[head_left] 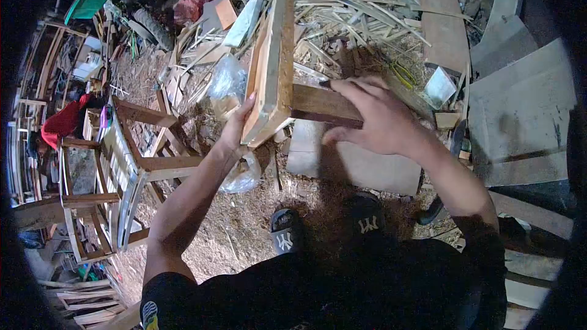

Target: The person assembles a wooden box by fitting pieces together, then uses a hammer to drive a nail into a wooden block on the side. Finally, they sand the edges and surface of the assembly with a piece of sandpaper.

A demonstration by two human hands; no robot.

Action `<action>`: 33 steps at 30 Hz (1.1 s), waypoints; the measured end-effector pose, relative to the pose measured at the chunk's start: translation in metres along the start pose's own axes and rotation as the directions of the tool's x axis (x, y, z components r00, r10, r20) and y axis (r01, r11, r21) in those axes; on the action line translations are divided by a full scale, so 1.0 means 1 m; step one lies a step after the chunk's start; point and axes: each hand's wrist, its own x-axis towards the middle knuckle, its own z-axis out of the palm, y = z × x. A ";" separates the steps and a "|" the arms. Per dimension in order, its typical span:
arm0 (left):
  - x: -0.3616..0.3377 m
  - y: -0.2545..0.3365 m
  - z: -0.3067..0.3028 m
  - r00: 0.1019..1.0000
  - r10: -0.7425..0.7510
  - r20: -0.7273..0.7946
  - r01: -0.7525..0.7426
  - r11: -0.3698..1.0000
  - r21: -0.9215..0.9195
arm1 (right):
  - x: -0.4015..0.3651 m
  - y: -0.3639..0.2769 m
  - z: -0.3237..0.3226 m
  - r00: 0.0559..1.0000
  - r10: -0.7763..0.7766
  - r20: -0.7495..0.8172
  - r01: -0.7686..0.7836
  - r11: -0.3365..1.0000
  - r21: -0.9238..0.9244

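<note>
A wooden frame [276, 73] with pale boards and a rough brown edge is held up in front of me, tilted. My left hand [235, 125] grips its lower left side, thumb along the face, the other fingers hidden behind. From the frame's right side juts a short, dark brown wooden block [327, 105]. My right hand [385, 113] is wrapped round the free end of this block, fingers over the top and thumb beneath. A flat pale sheet [391, 162] lies on the floor below the block.
A slatted wooden chair frame [125, 165] stands on the left. Scrap strips [361, 18] litter the floor ahead, with clear plastic wrap [229, 79] and yellow-handled pliers [402, 75] nearby. Large grey boards [520, 110] lean at right. My slippered feet [286, 232] stand on sawdust.
</note>
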 end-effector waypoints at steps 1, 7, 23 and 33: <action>0.001 -0.001 -0.002 1.000 0.004 -0.003 -0.004 1.000 0.003 | 0.002 -0.003 0.003 1.000 -0.004 -0.003 0.004 1.000 0.002; 0.000 -0.008 -0.001 0.998 -0.061 -0.005 0.061 0.998 0.000 | -0.001 -0.006 0.016 0.980 0.186 0.065 -0.195 0.966 0.170; -0.014 0.029 0.005 0.990 -0.102 -0.097 0.112 0.987 0.112 | -0.018 0.044 0.023 0.966 0.083 0.244 -0.124 0.980 0.157; -0.011 0.107 -0.011 0.945 0.149 -0.290 0.051 0.811 0.583 | 0.080 0.050 -0.044 0.787 0.423 0.450 -0.607 0.665 0.435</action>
